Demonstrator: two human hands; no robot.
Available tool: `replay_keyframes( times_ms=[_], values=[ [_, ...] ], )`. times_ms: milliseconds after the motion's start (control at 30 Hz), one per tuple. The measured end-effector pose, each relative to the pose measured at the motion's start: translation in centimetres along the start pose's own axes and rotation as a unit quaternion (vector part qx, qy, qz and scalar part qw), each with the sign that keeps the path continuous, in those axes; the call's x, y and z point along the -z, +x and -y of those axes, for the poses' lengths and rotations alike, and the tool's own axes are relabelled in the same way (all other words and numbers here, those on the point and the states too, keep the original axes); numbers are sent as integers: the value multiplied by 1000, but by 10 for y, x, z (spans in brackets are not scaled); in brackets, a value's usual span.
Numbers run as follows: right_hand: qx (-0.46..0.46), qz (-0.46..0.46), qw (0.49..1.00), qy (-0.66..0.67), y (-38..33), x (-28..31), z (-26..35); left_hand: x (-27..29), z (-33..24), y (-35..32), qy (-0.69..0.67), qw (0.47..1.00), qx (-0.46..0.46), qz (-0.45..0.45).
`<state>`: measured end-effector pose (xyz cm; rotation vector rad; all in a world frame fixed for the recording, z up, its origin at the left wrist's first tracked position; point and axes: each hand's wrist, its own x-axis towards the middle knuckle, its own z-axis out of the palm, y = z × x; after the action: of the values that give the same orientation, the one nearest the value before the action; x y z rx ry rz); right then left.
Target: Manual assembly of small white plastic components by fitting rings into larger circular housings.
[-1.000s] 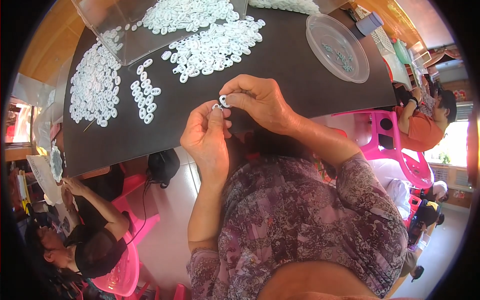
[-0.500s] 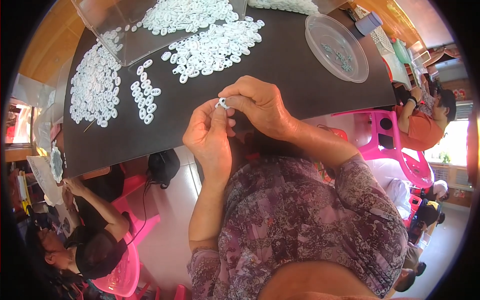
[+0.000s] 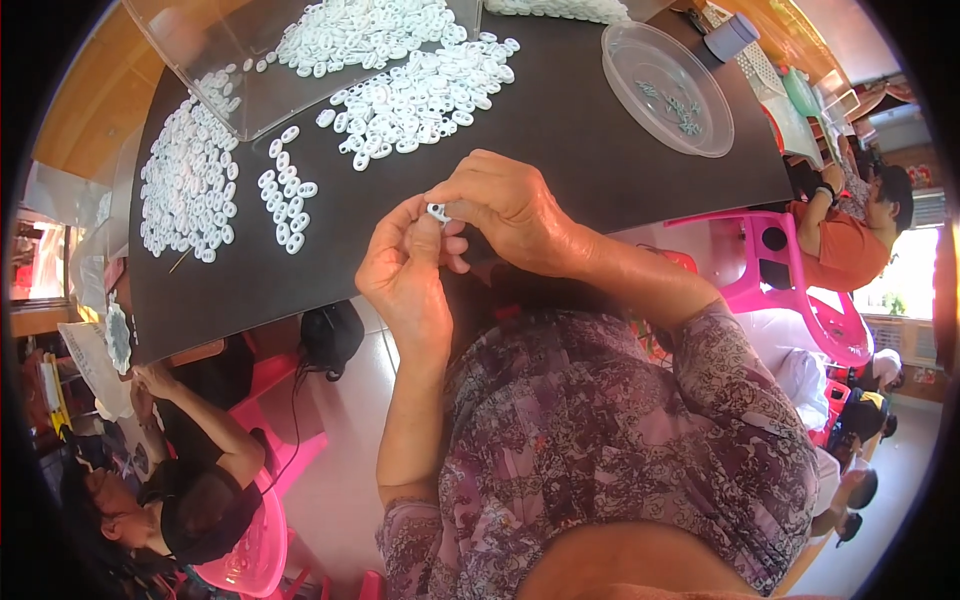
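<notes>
Between my fingertips, over the near edge of the dark table [image 3: 345, 230], is a small white oval plastic piece [image 3: 437, 212] with dark holes. My left hand [image 3: 408, 270] pinches it from below with thumb and finger. From the right, my right hand [image 3: 510, 210] is closed in a pinch at the same piece; whether a smaller part sits in its fingertips is hidden. Past my hands lies a heap of similar white oval pieces [image 3: 415, 105]. A small group of them [image 3: 287, 195] is laid out to the left of it, with another large heap [image 3: 188, 180] farther left.
A clear plastic box [image 3: 245, 128] with more white pieces stands at the back. To the right, a round clear dish [image 3: 722, 148] holds small grey-green parts [image 3: 682, 115]. A grey-blue cup [image 3: 733, 38] stands beyond it. People sit on pink chairs [image 3: 250, 540] at both sides.
The piece in my fingers has turned, so its face with the holes shows more. Both hands have shifted slightly left, and my fingers sit closer together around it.
</notes>
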<state>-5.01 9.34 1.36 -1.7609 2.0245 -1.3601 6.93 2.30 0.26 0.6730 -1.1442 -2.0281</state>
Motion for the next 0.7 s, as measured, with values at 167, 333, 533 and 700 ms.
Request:
replay_keyframes(
  times_ms=[167,333,533,700],
  values=[
    [6,-11,1000,-15,1,0,3,-1,1,2,21,1000,1,2],
    [25,-25,999,-34,1,-1,7,1,4,6,-12,1000,-23,-11],
    [113,-113,980,-115,2,-12,3,-5,-1,8,-65,997,2,-47],
    [140,-115,974,-139,-1,-9,0,-7,-3,7,-55,998,4,-39]
  ],
)
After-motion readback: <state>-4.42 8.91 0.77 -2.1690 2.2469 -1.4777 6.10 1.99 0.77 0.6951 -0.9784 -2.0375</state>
